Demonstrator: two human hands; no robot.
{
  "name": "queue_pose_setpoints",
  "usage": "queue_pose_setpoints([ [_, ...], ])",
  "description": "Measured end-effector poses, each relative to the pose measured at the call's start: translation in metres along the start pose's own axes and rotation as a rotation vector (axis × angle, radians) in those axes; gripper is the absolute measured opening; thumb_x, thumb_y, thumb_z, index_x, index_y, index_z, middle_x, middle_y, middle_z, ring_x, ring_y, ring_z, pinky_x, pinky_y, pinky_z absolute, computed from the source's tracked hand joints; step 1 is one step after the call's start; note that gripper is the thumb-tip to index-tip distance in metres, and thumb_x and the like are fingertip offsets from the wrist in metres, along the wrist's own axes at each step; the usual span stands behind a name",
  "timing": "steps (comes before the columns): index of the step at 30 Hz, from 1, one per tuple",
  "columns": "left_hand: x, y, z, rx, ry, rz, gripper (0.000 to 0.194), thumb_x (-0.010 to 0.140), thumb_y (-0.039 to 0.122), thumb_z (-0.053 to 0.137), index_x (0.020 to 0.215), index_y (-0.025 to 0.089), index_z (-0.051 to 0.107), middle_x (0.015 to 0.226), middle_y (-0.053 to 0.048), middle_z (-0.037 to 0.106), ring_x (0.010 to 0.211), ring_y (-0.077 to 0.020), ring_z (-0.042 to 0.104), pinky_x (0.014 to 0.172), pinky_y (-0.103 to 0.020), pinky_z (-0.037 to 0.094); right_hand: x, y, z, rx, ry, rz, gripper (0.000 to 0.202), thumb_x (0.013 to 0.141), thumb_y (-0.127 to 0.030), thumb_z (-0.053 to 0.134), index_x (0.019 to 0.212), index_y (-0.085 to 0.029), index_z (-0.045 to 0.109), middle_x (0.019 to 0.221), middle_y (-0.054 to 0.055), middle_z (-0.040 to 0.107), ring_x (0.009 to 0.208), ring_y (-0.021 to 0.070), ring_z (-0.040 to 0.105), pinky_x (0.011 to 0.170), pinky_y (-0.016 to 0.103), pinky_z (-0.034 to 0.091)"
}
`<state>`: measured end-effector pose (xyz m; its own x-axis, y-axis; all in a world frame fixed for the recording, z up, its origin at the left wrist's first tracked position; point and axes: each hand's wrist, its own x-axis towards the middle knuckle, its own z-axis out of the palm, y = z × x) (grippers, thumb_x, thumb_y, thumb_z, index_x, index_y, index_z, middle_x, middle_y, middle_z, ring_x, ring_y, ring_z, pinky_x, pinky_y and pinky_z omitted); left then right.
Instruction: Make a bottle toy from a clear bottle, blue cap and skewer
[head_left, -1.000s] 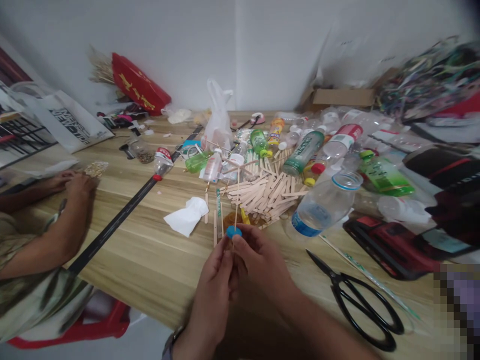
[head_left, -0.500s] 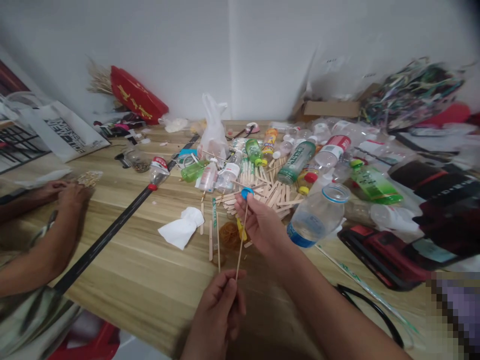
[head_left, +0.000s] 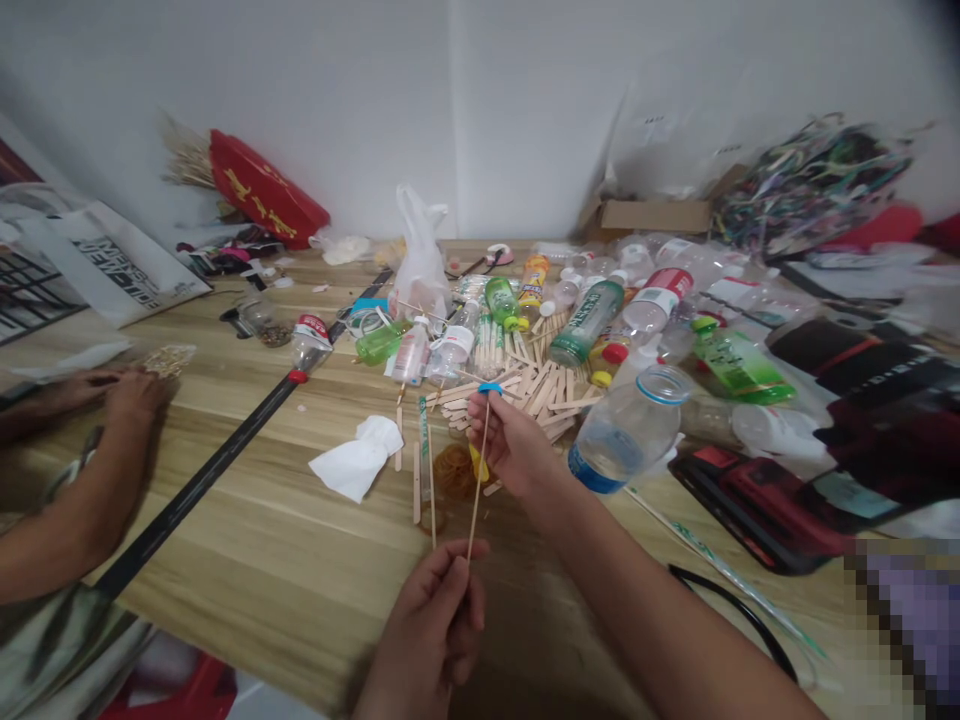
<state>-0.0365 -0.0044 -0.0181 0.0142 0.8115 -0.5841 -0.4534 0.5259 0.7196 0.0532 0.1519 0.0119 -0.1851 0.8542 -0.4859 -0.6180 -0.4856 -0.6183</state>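
Note:
My left hand (head_left: 442, 610) is closed around the lower end of a thin wooden stick (head_left: 478, 480) that rises toward my other hand. At the stick's upper end, the fingers of my right hand (head_left: 510, 435) pinch a blue bottle cap (head_left: 490, 388). Whether the stick passes into the cap cannot be made out. Beneath and behind the hands lie flat wooden sticks (head_left: 551, 385), a coil of brown rubber bands (head_left: 454, 470) and a narrow green-printed wrapper (head_left: 424, 450). A large open clear bottle (head_left: 626, 430) leans just right of my right hand.
Bottles, including a green-labelled one (head_left: 589, 322), crowd the back right. A red and black power tool (head_left: 757, 510) lies at right. White tissue (head_left: 360, 458) and a black strip (head_left: 202, 480) are at left, near a co-worker's hands (head_left: 124, 390).
The blue cap has tilted and now shows more edge-on. The whole view has shifted slightly, while both hands keep their hold on the stick and cap.

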Motion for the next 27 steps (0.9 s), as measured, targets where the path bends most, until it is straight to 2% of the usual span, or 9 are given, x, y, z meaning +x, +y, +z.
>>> queue_pose_setpoints([
  [6,0.009,0.014,0.005,0.025,0.037,0.031,0.063,0.059,0.059,0.084,0.102,0.018,0.062,0.056,0.01,0.046,0.042,-0.0031,0.022,0.04,-0.018,0.012,-0.02,0.019,-0.019,-0.093,-0.024,0.001,0.021,0.097,-0.029,0.061,0.085,-0.012,0.066,0.081,0.003,0.068,0.069,0.0112,0.064,0.067,0.024,0.053],
  [8,0.015,0.025,0.01,0.034,0.032,0.047,0.063,0.056,0.057,0.085,0.099,0.018,0.062,0.056,0.01,0.047,0.042,-0.0029,0.022,0.04,-0.017,0.012,-0.034,0.027,-0.031,-0.126,-0.042,-0.022,0.023,0.086,-0.036,0.073,0.084,-0.014,0.068,0.085,0.004,0.07,0.074,0.0124,0.064,0.068,0.023,0.052],
  [10,0.023,0.036,0.016,0.059,0.006,0.081,0.058,0.056,0.053,0.084,0.095,0.017,0.062,0.057,0.01,0.048,0.042,-0.0023,0.022,0.04,-0.017,0.013,-0.05,0.034,-0.045,-0.166,-0.076,-0.041,0.037,0.071,-0.046,0.083,0.086,-0.015,0.07,0.09,0.004,0.071,0.081,0.0151,0.065,0.074,0.025,0.052],
  [12,0.037,0.049,0.023,0.102,-0.028,0.131,0.05,0.06,0.048,0.081,0.093,0.016,0.062,0.058,0.009,0.049,0.042,-0.0022,0.025,0.04,-0.016,0.014,-0.066,0.038,-0.059,-0.217,-0.115,-0.048,0.049,0.064,-0.055,0.085,0.092,-0.016,0.073,0.096,0.006,0.071,0.091,0.0191,0.065,0.082,0.028,0.052],
  [14,0.054,0.061,0.032,0.166,-0.067,0.201,0.043,0.064,0.043,0.078,0.093,0.014,0.064,0.059,0.007,0.05,0.042,-0.0021,0.028,0.041,-0.016,0.015,-0.079,0.04,-0.072,-0.28,-0.12,-0.051,0.052,0.066,-0.059,0.082,0.097,-0.017,0.074,0.097,0.006,0.071,0.094,0.02,0.064,0.081,0.029,0.05],
  [16,0.074,0.072,0.041,0.216,-0.085,0.257,0.038,0.068,0.038,0.075,0.094,0.013,0.065,0.059,0.006,0.051,0.041,-0.0023,0.029,0.04,-0.016,0.015,-0.088,0.041,-0.083,-0.345,-0.12,-0.06,0.052,0.069,-0.061,0.08,0.097,-0.018,0.074,0.091,0.005,0.069,0.087,0.0185,0.063,0.079,0.029,0.049],
  [21,0.118,0.088,0.059,0.297,-0.088,0.314,0.022,0.074,0.03,0.071,0.084,0.014,0.06,0.06,0.006,0.05,0.039,-0.0015,0.028,0.039,-0.015,0.014,-0.098,0.044,-0.101,-0.502,-0.217,-0.079,0.054,0.067,-0.065,0.077,0.086,-0.016,0.067,0.075,0.002,0.063,0.068,0.015,0.055,0.069,0.028,0.045],
  [25,0.142,0.089,0.064,0.426,-0.076,0.326,0.013,0.085,0.025,0.064,0.085,0.014,0.059,0.059,0.006,0.049,0.039,-0.0022,0.029,0.038,-0.015,0.017,-0.102,0.053,-0.113,-0.611,-0.316,-0.076,0.039,0.082,-0.055,0.067,0.091,-0.016,0.065,0.078,0.002,0.063,0.074,0.0158,0.057,0.073,0.028,0.044],
  [27,0.15,0.088,0.063,0.512,-0.058,0.323,0.013,0.091,0.026,0.061,0.09,0.013,0.061,0.064,0.004,0.053,0.042,-0.0037,0.036,0.039,-0.016,0.027,-0.104,0.057,-0.118,-0.656,-0.36,-0.06,0.034,0.086,-0.049,0.062,0.093,-0.016,0.065,0.079,0.002,0.063,0.075,0.0161,0.057,0.073,0.028,0.043],
])
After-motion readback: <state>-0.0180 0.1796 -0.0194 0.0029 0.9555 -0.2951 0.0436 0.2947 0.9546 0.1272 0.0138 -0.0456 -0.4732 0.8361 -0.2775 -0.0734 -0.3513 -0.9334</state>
